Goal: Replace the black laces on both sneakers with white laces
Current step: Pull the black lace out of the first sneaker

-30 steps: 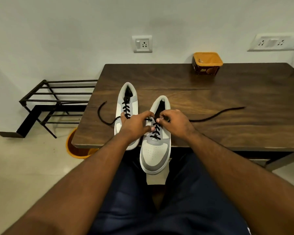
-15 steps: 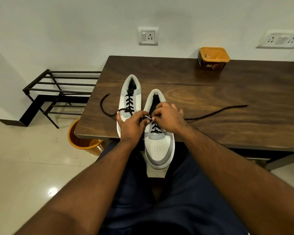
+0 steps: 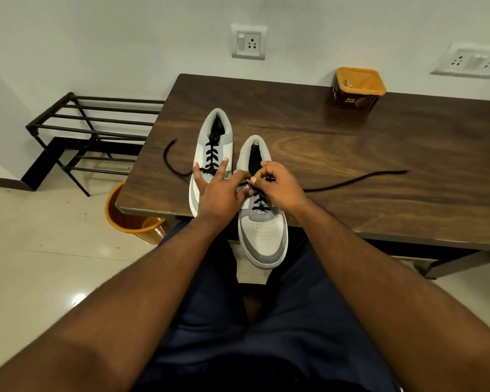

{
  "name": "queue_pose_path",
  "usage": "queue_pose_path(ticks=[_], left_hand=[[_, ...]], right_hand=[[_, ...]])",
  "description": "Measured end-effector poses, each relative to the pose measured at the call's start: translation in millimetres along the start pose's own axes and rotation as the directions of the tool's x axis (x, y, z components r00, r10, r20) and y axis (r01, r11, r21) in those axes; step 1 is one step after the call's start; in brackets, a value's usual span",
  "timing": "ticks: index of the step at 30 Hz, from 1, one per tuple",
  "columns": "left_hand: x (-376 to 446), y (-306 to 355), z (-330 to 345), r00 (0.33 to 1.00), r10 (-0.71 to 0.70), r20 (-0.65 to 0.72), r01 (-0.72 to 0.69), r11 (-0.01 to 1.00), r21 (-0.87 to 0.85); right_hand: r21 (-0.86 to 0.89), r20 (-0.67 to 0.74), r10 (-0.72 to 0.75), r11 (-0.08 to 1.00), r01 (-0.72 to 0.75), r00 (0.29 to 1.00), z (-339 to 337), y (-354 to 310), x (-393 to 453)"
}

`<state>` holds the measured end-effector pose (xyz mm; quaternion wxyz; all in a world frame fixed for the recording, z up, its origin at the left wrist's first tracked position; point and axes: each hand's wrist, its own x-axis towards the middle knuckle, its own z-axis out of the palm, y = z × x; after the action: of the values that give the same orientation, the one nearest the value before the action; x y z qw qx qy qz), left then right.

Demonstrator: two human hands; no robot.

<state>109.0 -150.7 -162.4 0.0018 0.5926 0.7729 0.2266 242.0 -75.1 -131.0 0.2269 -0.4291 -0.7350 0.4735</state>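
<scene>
Two grey-and-white sneakers stand side by side on the dark wooden table (image 3: 351, 154), toes toward me. The left sneaker (image 3: 214, 142) is laced in black almost to its top. The right sneaker (image 3: 262, 236) hangs its toe over the table's front edge. Its black lace (image 3: 357, 181) is loose at the upper eyelets, one end trailing right across the table, the other end (image 3: 170, 159) curling off to the left. My right hand (image 3: 277, 188) pinches the lace at the right sneaker's upper eyelets. My left hand (image 3: 218, 190) lies with fingers spread across both sneakers, fingertips touching the lace.
An orange-rimmed brown tub (image 3: 357, 87) stands at the table's back right. An orange bin (image 3: 130, 219) sits on the floor under the left front corner. A black metal shoe rack (image 3: 94, 137) stands by the wall at the left. My legs are under the table's front edge.
My left hand has opened, its fingers spreading over the left sneaker. My right hand has lifted slightly up the right sneaker's lacing. The camera has tilted down and nearer.
</scene>
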Motion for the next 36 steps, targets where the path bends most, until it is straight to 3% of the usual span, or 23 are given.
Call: queue_pose_path(ticks=[3,7,8,10,13,15,18,20,22,24,26,30,33,36], left_hand=[[1,0,-2,1.0,-0.03,0.003,0.031,0.999,-0.037],[3,-4,-6,0.999,-0.043,0.021,0.044,0.997,-0.065],[4,-4,-7,0.999,-0.029,0.023,0.031,0.997,-0.065],[4,-2,-11,1.0,0.001,0.027,0.0,0.999,-0.034],[9,2,-14,0.999,0.004,0.044,-0.004,1.0,0.007],[11,2,-16,0.998,0.0,0.065,-0.002,1.0,0.031],[11,1,-18,0.997,-0.012,0.079,0.01,1.0,0.026],[12,0,-19,0.996,-0.014,0.087,0.013,1.0,0.013],[13,-1,-18,0.996,-0.014,0.087,0.014,1.0,-0.008],[13,0,-17,0.996,-0.01,0.089,0.011,1.0,-0.014],[13,0,-16,0.995,0.005,0.099,-0.004,1.0,-0.002],[15,1,-16,0.995,0.004,0.097,-0.008,0.999,0.04],[15,2,-18,0.994,-0.003,0.112,-0.003,0.999,0.052],[17,2,-21,0.991,0.002,0.132,-0.008,0.999,0.048]], right_hand=[[-0.194,-0.023,-0.026,0.981,0.021,0.999,2,-6,8],[0.198,-0.198,0.102,0.978,-0.063,0.975,-2,1,2],[0.217,-0.25,0.114,0.974,-0.059,0.962,-3,6,-1],[0.116,-0.278,0.049,0.993,-0.017,0.959,-2,13,-7],[-0.148,-0.147,-0.096,0.986,0.074,0.984,0,12,-6],[-0.356,-0.063,-0.11,0.931,0.081,0.992,0,3,-2],[-0.451,-0.069,-0.183,0.882,0.133,0.981,-1,-4,3],[-0.267,-0.249,-0.166,0.959,0.097,0.954,-6,-6,4],[0.068,-0.468,0.026,0.998,0.007,0.884,-14,-5,2],[0.163,-0.521,0.125,0.986,-0.045,0.844,-20,0,-6],[0.006,-0.469,0.045,0.999,-0.048,0.882,-21,8,-12],[-0.394,-0.175,-0.189,0.913,0.108,0.966,-13,-2,-10],[-0.613,0.018,-0.187,0.774,0.158,0.982,-7,-16,-1],[-0.668,0.047,-0.179,0.726,0.164,0.983,-11,-17,3]])
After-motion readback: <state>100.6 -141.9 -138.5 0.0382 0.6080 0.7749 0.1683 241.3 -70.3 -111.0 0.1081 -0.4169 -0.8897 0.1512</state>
